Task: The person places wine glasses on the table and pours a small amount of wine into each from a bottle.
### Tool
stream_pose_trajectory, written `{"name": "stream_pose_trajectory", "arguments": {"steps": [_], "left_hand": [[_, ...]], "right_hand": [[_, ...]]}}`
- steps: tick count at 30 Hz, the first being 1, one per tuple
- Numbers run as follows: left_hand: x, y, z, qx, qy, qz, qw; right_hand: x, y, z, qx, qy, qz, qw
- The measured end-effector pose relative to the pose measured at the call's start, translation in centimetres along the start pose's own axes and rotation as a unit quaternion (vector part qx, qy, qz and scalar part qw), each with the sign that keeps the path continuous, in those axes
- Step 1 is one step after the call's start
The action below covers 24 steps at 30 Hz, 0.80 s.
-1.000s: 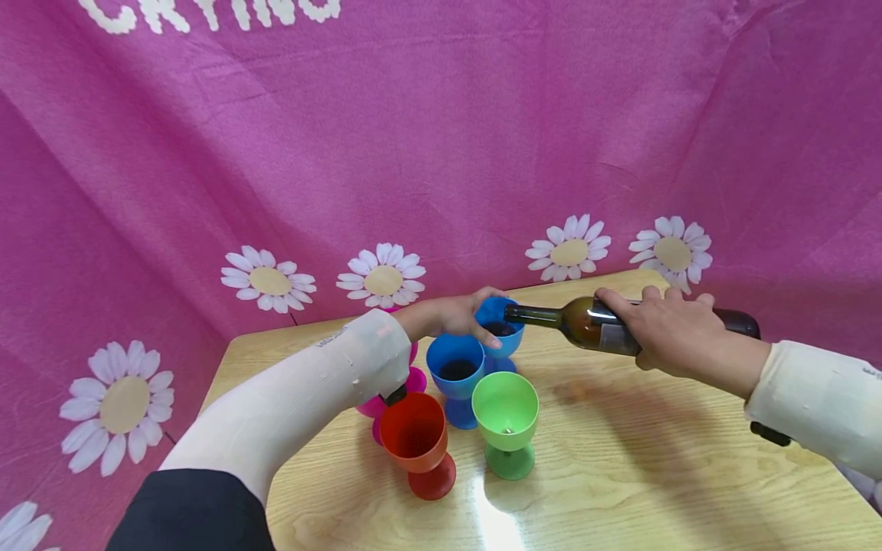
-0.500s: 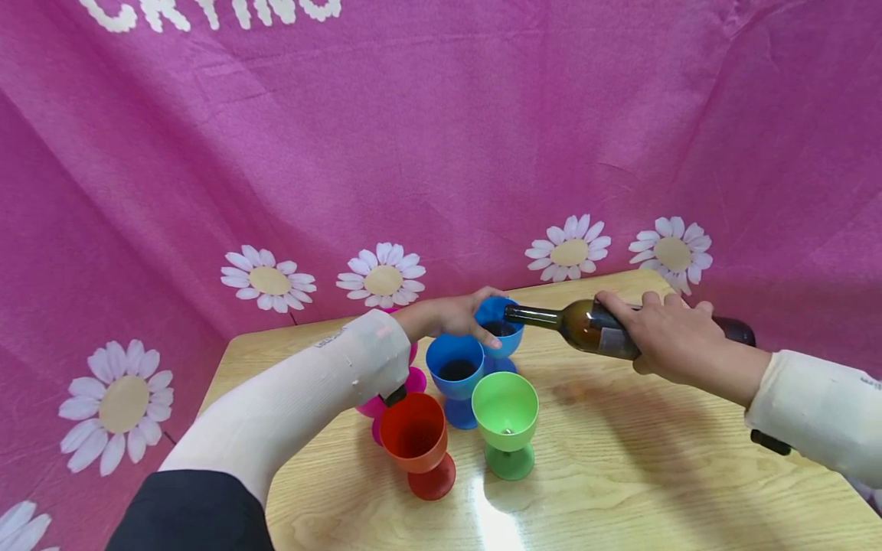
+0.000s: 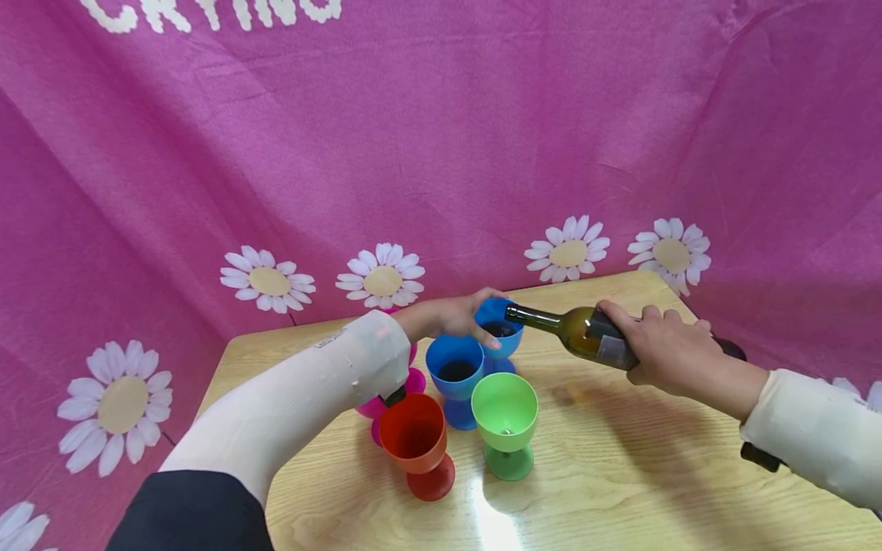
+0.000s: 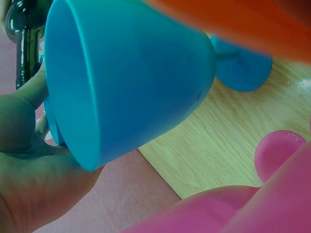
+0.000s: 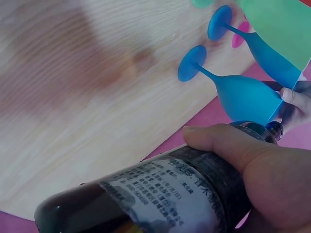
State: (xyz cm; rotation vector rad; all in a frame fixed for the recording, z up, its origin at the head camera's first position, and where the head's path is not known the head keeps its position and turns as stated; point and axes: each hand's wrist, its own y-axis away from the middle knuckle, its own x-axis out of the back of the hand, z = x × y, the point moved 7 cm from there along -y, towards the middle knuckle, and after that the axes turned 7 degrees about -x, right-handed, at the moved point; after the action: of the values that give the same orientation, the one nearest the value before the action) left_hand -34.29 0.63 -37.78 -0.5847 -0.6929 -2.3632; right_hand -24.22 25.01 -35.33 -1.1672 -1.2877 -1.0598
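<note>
My left hand [image 3: 455, 316] holds the far blue goblet [image 3: 506, 346] near its rim, thumb and fingers around either side. Dark liquid shows inside that goblet. In the right wrist view, the thumb presses the outside of the bowl [image 5: 245, 97]. My right hand [image 3: 668, 348] grips a dark green wine bottle [image 3: 579, 330] round its body, thumb along the top. The bottle slants with its neck at the goblet's rim and its base lower, toward the right. A printed white label [image 5: 170, 194] shows on it in the right wrist view.
Just in front stands another blue goblet [image 3: 442, 356] with dark liquid. A green goblet [image 3: 506, 440] and a red goblet [image 3: 430, 451] are nearer. Pink goblets [image 3: 416, 380] are partly hidden under the left forearm. The wooden table [image 3: 620, 474] meets a magenta flowered cloth [image 3: 468, 191] behind.
The bottle's base and my right hand have moved down, so the bottle slants more with its neck raised above its base. The neck stays at the far blue goblet's rim; my left hand has not moved.
</note>
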Motion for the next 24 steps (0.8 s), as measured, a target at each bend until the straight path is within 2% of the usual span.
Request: {"name": "stream_pose_trajectory", "arguments": {"steps": [12,24], "left_hand": [[0.0,0.2,0.0,0.004,0.006,0.002,1.0],[0.0,0.0,-0.2,0.005,0.0,0.001,1.0]], "right_hand": [[-2.1,0.4,0.1,-0.016,-0.048,0.002,0.9987],[-3.8,0.8,-0.4,-0.007,-0.114,0.019,0.9933]]}}
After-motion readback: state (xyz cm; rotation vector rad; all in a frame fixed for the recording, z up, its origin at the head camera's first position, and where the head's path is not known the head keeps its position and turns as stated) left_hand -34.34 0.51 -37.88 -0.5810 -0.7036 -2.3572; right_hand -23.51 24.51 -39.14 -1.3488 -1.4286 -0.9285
